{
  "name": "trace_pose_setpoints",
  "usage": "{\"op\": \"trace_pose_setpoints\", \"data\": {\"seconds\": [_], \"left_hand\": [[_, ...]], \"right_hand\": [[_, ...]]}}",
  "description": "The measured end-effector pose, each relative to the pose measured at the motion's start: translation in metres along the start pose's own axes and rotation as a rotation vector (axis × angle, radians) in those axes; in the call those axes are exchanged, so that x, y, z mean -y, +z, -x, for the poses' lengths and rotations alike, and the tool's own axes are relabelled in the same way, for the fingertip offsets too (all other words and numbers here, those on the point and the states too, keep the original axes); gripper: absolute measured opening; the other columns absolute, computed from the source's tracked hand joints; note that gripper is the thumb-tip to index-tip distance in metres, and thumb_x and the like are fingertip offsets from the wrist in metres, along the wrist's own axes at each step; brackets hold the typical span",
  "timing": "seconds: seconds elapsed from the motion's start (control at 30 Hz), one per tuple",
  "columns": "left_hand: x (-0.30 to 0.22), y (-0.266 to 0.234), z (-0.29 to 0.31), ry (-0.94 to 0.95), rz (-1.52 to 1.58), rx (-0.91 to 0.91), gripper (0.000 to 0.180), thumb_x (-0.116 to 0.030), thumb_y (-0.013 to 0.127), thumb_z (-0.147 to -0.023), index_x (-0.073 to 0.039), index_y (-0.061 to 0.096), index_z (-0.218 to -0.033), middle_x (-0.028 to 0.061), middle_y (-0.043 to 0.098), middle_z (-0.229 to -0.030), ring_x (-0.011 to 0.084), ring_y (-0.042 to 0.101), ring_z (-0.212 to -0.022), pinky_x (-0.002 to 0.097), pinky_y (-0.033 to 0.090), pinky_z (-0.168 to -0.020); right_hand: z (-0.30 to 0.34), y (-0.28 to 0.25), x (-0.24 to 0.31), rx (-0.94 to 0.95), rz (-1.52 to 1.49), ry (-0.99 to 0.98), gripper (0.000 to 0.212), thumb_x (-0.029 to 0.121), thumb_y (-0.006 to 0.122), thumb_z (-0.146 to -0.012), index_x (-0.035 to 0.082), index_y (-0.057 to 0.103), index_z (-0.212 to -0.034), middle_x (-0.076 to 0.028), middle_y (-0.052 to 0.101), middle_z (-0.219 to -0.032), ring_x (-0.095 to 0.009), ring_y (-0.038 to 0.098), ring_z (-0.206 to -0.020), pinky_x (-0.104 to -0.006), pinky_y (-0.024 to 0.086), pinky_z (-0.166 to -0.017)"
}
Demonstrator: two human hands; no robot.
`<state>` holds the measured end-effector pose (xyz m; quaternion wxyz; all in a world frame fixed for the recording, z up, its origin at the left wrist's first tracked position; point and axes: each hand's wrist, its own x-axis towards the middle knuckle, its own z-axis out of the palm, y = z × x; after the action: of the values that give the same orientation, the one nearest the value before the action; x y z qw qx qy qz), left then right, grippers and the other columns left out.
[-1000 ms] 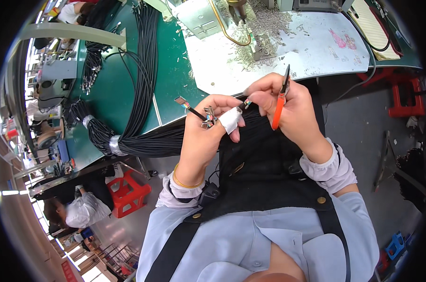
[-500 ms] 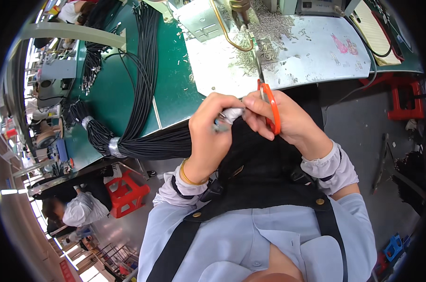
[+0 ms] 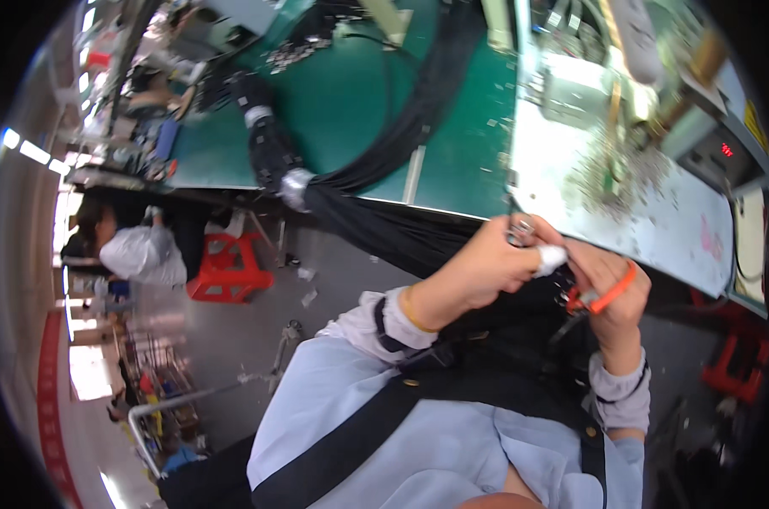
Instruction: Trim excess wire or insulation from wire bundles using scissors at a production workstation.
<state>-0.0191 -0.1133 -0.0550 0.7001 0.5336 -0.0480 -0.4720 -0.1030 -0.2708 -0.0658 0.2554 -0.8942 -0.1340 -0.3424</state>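
Note:
My left hand (image 3: 496, 261) is closed, its fingertips pinched close to my right hand. Small shiny metal pieces (image 3: 521, 230) stick out at its curled fingers, too blurred to name. A white wrapping (image 3: 551, 260) shows at the tip of its thumb. Around the fingers of my right hand (image 3: 615, 287) hangs a pair of orange-handled scissors (image 3: 614, 289), with the dark blades angled down toward my lap. The right fingertips meet the left thumb. A thick bundle of black cables (image 3: 376, 222) runs from the bench down behind my left hand.
The green bench (image 3: 342, 127) carries the looped cables, tied with a clear band (image 3: 296, 188). Beyond my hands, a white metal plate (image 3: 563, 204) holds scattered small metal pieces (image 3: 626, 174) beneath a machine. Red stools (image 3: 227, 267) stand left and right; a person (image 3: 147, 252) sits at the left.
My view has swung left, so the bench and cables appear farther right. Both hands stay together, and the scissors now hang with their blades downward instead of pointing up toward the plate.

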Motion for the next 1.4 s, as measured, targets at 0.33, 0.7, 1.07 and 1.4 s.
{"op": "trace_pose_setpoints", "data": {"seconds": [0.33,0.7,1.07,1.4], "left_hand": [[0.006,-0.014,0.010,-0.139,0.218,0.152,0.012,-0.004,0.059,-0.076,-0.001,0.053,-0.086,-0.0045,0.042,-0.060,-0.0008,0.029,-0.042,0.0167,0.016,-0.035],[0.010,-0.009,0.012,-0.028,0.127,0.135,0.012,-0.005,0.059,-0.073,-0.002,0.053,-0.083,-0.0029,0.043,-0.061,0.0009,0.032,-0.043,0.0171,0.021,-0.036],[0.016,-0.011,0.012,0.108,0.103,0.036,0.013,-0.008,0.059,-0.075,-0.002,0.053,-0.085,-0.0020,0.045,-0.062,0.0024,0.036,-0.044,0.0173,0.024,-0.036],[0.012,-0.012,0.015,0.052,0.170,0.130,0.013,-0.005,0.058,-0.075,-0.004,0.052,-0.086,-0.0026,0.046,-0.063,0.0011,0.034,-0.044,0.0162,0.023,-0.037]], "right_hand": [[0.008,0.003,0.009,0.054,-0.075,-0.044,0.018,-0.003,0.068,-0.066,0.002,0.061,-0.081,-0.009,0.064,-0.076,-0.021,0.063,-0.065,-0.0252,0.045,-0.052],[0.028,0.017,0.004,0.039,-0.139,0.047,0.014,-0.003,0.056,-0.077,-0.002,0.055,-0.091,-0.016,0.063,-0.087,-0.021,0.062,-0.072,-0.0243,0.044,-0.059],[0.025,0.032,0.012,-0.031,-0.411,0.340,0.017,-0.002,0.050,-0.082,-0.007,0.055,-0.098,-0.013,0.060,-0.086,-0.015,0.055,-0.072,-0.0230,0.043,-0.064],[0.025,0.027,0.021,-0.007,-0.410,0.426,0.018,0.000,0.049,-0.081,-0.008,0.056,-0.095,-0.012,0.059,-0.077,-0.014,0.054,-0.063,-0.0224,0.043,-0.059]]}}
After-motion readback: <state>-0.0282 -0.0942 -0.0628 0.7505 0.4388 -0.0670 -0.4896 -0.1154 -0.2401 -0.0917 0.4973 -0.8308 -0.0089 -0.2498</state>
